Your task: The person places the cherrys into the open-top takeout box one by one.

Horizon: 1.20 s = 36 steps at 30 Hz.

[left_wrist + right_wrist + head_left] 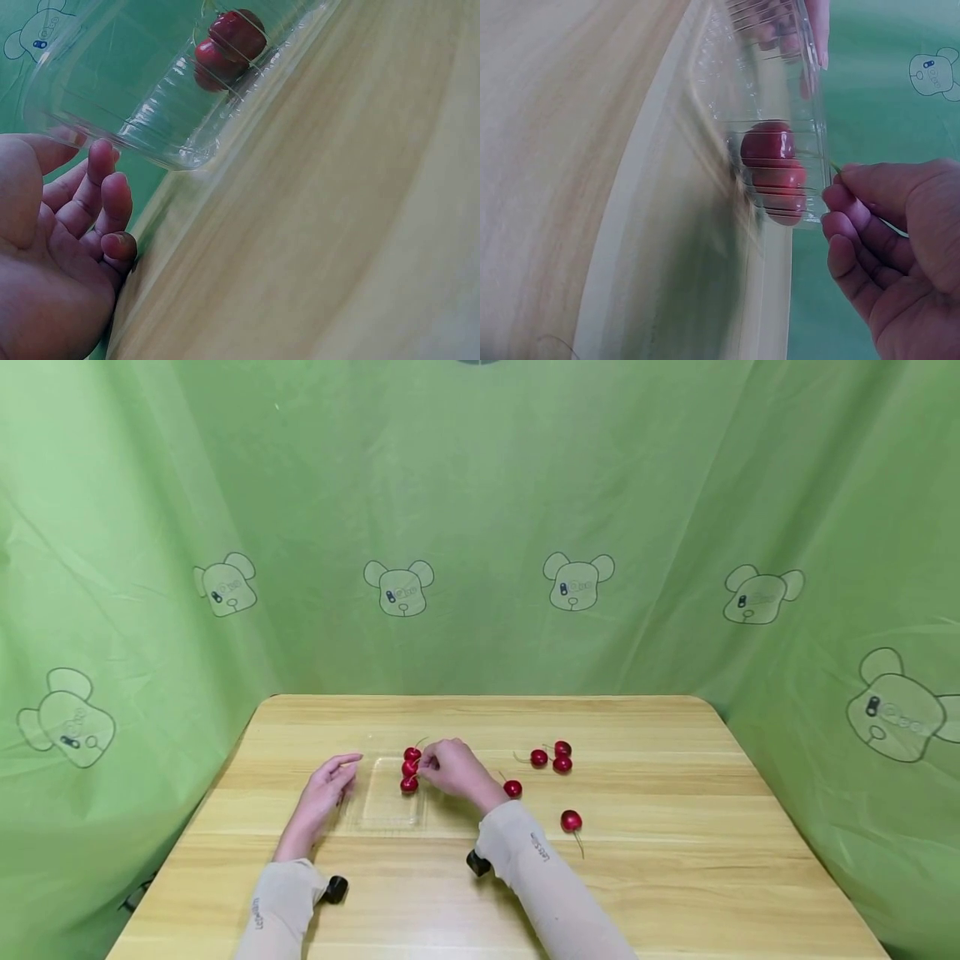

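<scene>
A clear plastic box [381, 800] stands on the table with three red cherries [409, 768] in a row along its right side. My right hand [447, 766] is at the box's right rim. In the right wrist view its thumb and forefinger pinch a thin green cherry stem [835, 166] that runs to the cherries behind the clear wall. On the box's other side is my left hand [327, 787], its fingers loosely bent. In the left wrist view these fingers [102, 161] are right at the box's edge, holding nothing.
Several more cherries lie right of the box: a cluster [561, 758] toward the back, one [512, 788] beside the right forearm and one [572, 821] nearer the front. The wooden table [675, 877] is bounded by a green curtain [480, 643] at the back and sides.
</scene>
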Each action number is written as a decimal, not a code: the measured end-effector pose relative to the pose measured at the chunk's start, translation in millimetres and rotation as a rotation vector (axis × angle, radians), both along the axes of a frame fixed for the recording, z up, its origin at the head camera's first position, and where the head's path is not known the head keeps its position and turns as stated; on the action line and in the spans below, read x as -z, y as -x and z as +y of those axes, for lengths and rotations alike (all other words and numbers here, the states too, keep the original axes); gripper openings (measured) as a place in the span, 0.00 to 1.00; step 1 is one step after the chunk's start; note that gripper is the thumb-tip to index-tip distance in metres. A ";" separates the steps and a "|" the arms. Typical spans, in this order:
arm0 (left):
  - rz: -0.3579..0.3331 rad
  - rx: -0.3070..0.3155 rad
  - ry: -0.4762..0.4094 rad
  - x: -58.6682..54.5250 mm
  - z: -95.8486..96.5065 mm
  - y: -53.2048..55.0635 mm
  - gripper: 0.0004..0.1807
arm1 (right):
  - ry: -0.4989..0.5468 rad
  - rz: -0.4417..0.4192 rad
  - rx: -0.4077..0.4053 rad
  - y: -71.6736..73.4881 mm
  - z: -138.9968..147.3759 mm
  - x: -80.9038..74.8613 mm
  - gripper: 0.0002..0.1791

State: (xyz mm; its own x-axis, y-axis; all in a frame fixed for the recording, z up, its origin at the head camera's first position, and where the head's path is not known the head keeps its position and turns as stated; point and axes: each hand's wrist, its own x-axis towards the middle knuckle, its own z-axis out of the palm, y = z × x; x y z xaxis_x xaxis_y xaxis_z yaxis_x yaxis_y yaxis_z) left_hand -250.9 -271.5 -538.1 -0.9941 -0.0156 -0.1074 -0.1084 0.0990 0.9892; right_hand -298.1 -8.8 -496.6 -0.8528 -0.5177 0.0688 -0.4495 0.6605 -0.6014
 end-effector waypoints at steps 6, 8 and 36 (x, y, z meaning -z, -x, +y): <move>0.008 -0.021 -0.003 21.2 -4.8 9.8 0.23 | 0.018 0.008 -0.004 -1.5 1.8 -0.6 0.05; 0.021 -0.028 0.003 25.2 -5.1 10.9 0.23 | 0.020 0.007 -0.007 -1.7 1.9 -0.3 0.05; 0.035 -0.028 0.024 26.8 -4.9 10.7 0.23 | 0.028 -0.029 0.006 -1.8 2.3 1.5 0.06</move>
